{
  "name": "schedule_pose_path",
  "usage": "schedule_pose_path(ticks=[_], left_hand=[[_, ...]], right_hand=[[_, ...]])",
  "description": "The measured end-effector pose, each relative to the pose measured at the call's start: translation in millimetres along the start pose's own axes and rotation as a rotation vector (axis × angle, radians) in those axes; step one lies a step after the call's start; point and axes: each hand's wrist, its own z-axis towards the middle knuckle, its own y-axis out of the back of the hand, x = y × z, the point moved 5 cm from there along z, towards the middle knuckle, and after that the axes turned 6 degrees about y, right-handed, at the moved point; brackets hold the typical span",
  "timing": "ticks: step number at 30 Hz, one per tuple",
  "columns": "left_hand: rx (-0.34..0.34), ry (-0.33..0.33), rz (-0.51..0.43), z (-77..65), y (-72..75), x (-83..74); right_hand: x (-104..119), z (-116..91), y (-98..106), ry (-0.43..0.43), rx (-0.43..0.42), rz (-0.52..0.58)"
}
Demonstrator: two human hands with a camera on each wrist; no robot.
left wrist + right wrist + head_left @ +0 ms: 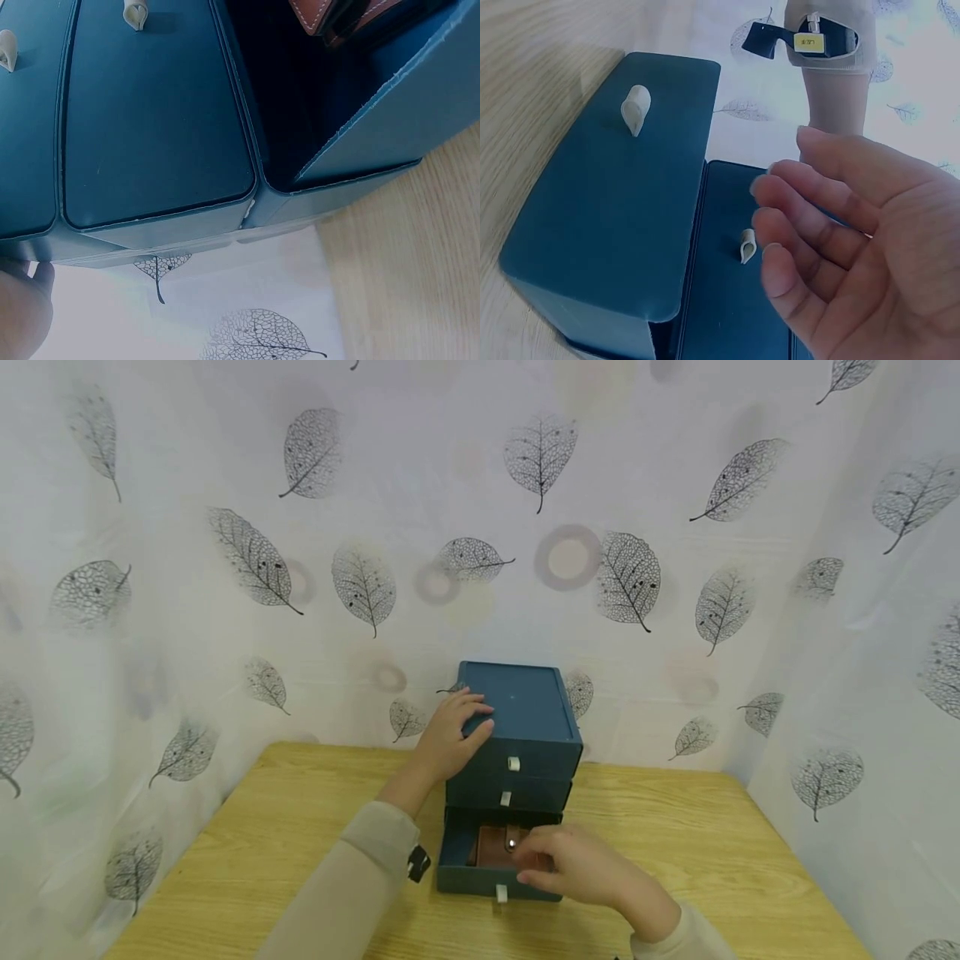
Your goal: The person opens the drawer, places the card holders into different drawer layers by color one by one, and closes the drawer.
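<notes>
A dark blue three-drawer box (528, 697) stands on the table, its bottom drawer (463, 882) pulled out and the upper two closed. Inside that drawer lies a brown leather item with a snap strap (491, 850), resembling a wallet; pale stitching shows on its edge in the left wrist view. My left hand (447, 737) rests on the box's top left edge, fingers spread. Over the drawer's right part hovers my right hand (576, 865), overlapping the leather item in the head view. Its fingers are loosely bent, with nothing between them in the right wrist view (862, 232).
Each drawer front has a small cream pull loop (502, 893). Wooden tabletop (300, 835) extends on both sides of the box. Behind it hangs a white curtain (465, 627) with a leaf print. A black device (418, 864) is strapped at the left wrist.
</notes>
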Motion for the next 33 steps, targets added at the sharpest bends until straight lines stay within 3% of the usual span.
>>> schedule_pose_path(ticks=[12, 33], left_hand=[[-0.006, -0.006, 0.004, 0.8, -1.0, 1.7], [-0.003, -0.004, -0.015, -1.1, 0.5, -1.6]], right_hand=[[6, -2, -3, 0.044, 0.031, 0.017], [3, -4, -28, -0.050, 0.084, -0.007]])
